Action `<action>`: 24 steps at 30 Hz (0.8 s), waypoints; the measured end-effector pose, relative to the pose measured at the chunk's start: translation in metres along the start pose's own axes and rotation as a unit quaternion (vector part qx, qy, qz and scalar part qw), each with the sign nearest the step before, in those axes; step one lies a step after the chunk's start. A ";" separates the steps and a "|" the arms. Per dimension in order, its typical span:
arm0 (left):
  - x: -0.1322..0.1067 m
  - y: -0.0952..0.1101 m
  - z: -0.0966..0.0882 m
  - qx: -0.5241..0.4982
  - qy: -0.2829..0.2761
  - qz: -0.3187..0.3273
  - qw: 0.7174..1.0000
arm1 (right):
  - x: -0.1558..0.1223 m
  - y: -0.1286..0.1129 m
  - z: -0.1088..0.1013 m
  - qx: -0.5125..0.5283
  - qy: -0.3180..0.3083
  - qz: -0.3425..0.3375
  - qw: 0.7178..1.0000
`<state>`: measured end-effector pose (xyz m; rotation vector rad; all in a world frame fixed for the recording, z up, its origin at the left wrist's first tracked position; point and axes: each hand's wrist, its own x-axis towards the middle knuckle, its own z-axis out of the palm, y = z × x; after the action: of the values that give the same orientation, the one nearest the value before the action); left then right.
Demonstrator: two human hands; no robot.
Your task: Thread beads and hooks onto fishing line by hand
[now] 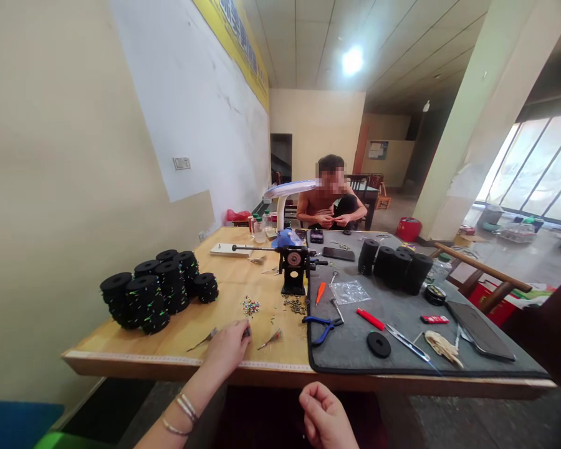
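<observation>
My left hand (227,346) rests on the wooden table (177,349) near its front edge, fingers curled and pinched on something small that I cannot make out. A slim fishing float (204,340) lies just left of it, another (271,338) just right. A small heap of coloured beads (250,306) sits beyond the fingers. My right hand (325,416) hangs below the table edge in a loose fist; nothing shows in it.
Stacks of black foam spools (154,290) stand at the left. A black hand-crank winder (293,269) is mid-table. On a grey mat (402,349) lie blue pliers (323,325), scissors (409,343), a red lighter (370,319) and more spools (395,265). Another person sits at the far end.
</observation>
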<state>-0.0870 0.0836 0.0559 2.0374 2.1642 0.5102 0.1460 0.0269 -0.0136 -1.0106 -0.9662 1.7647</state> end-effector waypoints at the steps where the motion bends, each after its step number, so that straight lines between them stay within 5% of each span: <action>1: 0.002 0.000 0.000 0.001 0.000 -0.002 1.000 | 0.001 0.000 0.000 0.002 0.000 -0.001 1.000; 7: 0.010 0.008 -0.014 -0.017 0.035 -0.019 0.999 | 0.003 0.001 -0.004 0.008 0.012 -0.009 1.000; 10: 0.022 0.026 -0.015 -0.055 0.026 0.030 0.998 | 0.004 0.003 -0.005 0.003 0.001 -0.003 1.000; 16: 0.066 0.061 0.009 -0.080 -0.007 0.094 0.992 | 0.004 0.004 -0.010 -0.030 -0.010 -0.020 0.999; 24: 0.113 0.060 0.037 -0.075 -0.092 0.087 0.989 | 0.000 0.001 -0.012 -0.030 -0.034 -0.025 0.999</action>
<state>-0.0285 0.2030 0.0567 2.1104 1.7995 0.4665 0.1563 0.0291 -0.0188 -0.9603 -1.0839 1.7482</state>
